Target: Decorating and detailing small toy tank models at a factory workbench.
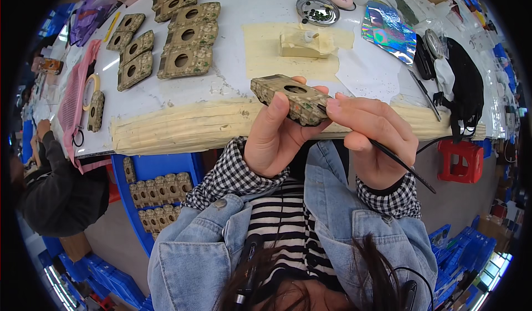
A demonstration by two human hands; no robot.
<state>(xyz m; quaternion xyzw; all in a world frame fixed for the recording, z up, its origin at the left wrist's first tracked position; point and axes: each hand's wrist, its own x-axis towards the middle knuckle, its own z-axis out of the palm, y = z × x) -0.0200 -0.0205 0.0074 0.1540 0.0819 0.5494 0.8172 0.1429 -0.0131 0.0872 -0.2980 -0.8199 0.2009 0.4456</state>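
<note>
My left hand point(271, 133) is closed round a camouflage-patterned casing point(288, 96) with a round hole in its upper face, holding it tilted just above the table's front edge. In my right hand point(379, 133) is a slim black tool point(404, 167), pinched between thumb and fingers. Its tapered tail sticks out below the hand toward the lower right. The working end meets the casing's right end, mostly behind my fingertips, so I cannot tell its exact kind.
Similar camouflage casings point(188, 34) lie in groups at the table's left. A taped block point(305, 44) stands ahead, with a round metal dish point(317, 10) of small dark pieces beyond. A blue tray point(127, 186) of casings sits lower left. Another person point(66, 183) works at far left.
</note>
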